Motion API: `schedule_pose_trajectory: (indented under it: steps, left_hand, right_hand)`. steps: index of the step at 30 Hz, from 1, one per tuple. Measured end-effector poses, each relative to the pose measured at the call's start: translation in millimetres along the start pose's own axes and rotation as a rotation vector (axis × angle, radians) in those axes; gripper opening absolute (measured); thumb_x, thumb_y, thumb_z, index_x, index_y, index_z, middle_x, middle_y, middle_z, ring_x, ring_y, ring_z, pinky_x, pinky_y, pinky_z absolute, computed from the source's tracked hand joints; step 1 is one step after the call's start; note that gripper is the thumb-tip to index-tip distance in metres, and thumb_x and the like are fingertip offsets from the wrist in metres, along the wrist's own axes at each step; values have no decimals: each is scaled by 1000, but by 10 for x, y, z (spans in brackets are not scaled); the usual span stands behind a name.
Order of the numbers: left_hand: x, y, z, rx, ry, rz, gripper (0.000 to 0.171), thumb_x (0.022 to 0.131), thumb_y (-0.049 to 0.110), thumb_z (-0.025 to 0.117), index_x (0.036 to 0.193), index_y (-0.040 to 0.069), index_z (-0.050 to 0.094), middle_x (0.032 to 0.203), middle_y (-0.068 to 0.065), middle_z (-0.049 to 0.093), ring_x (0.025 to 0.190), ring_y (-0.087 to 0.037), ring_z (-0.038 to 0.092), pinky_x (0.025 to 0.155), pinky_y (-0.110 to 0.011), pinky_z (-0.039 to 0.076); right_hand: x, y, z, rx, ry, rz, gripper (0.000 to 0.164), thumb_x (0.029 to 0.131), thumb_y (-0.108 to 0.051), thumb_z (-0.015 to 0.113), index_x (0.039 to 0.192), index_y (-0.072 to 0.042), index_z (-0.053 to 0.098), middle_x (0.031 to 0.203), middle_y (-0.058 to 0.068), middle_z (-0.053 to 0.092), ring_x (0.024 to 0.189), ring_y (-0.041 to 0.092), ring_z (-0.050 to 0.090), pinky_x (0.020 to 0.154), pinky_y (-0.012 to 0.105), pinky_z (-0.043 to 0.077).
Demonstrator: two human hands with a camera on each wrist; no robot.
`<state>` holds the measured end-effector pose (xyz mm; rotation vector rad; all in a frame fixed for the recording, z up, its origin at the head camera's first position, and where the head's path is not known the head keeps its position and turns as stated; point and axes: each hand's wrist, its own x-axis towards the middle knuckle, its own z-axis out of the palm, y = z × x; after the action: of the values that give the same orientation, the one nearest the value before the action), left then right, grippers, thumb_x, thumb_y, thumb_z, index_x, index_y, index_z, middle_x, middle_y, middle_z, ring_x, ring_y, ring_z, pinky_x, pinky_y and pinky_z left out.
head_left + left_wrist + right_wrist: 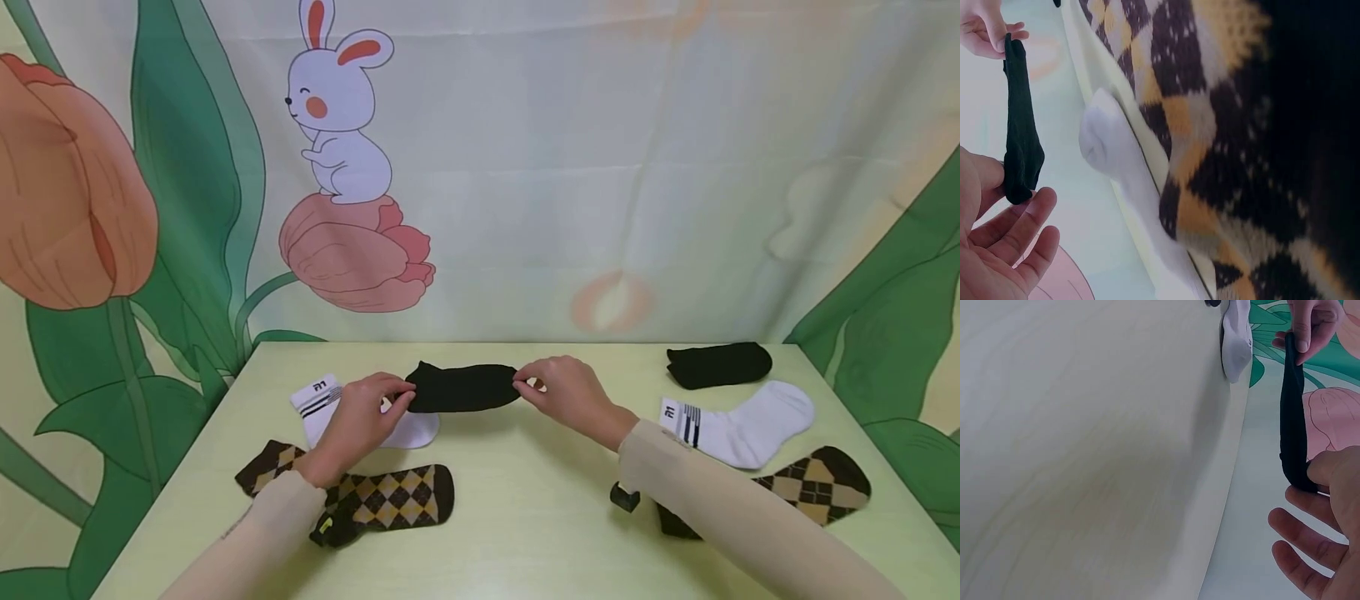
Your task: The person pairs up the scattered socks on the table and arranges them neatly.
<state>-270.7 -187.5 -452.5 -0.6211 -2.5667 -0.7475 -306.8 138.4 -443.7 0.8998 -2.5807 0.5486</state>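
Note:
A black ankle sock (pixel 465 388) is stretched level above the table between both hands. My left hand (pixel 362 421) pinches its cuff end between thumb and forefinger, and my right hand (pixel 573 396) pinches the toe end. In the left wrist view the black sock (pixel 1022 119) hangs between the two hands, the left hand's other fingers (pixel 1041 209) held loosely apart. The right wrist view shows the black sock (pixel 1293 419) edge-on, with the right hand (pixel 1329 512) at its near end. Beneath the left hand lies a white striped sock (pixel 416 431), partly hidden by it.
A brown argyle sock (pixel 397 498) lies under the left forearm. On the right are another black ankle sock (pixel 720 365), a white striped sock (pixel 750 425) and an argyle sock (pixel 817 487) partly behind the right sleeve. A printed curtain (pixel 510 183) hangs behind the pale table (pixel 525 533).

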Motion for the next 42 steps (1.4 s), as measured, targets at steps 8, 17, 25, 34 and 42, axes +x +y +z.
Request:
schedule_pose_trajectory:
  steps: [8,17,25,34,42]
  left_hand:
    - [-20,86,43,-15,-18,5,15,96,15,74,105,5,79,105,-8,75,87,-18,68,74,-35,58]
    - [-38,148,73,-33,-22,37,13,95,13,75,103,5,80,103,-7,74,84,-16,67,72,-34,57]
    - [-43,171,106,-29,-22,53,12,94,12,75,103,5,80,103,-6,74,83,-15,67,71,-33,57]
    - [-71,231,104,-51,-35,57,12,96,14,74,103,6,80,104,-5,74,85,-15,68,72,-35,58]
    - [-112,243,152,-69,-34,72,12,94,13,76,103,6,79,103,-5,74,84,-14,68,70,-39,59]
  right_hand:
    - [-108,34,-46,-2,10,-14,9,94,-18,74,97,-19,82,92,-7,78,75,7,71,58,22,51]
    - [-206,45,-80,-5,23,-17,7,93,-18,76,97,-17,82,92,-5,78,74,8,71,57,22,51]
    - [-276,55,-90,-8,13,-4,8,93,-21,77,98,-18,82,92,-5,78,74,9,71,57,23,51]
    - [-331,51,-132,-6,16,-8,7,93,-20,77,97,-18,82,92,-5,78,75,10,71,58,24,51]
    - [-407,61,-158,-5,18,-22,7,92,-19,78,97,-17,82,91,-4,78,76,11,71,59,24,52]
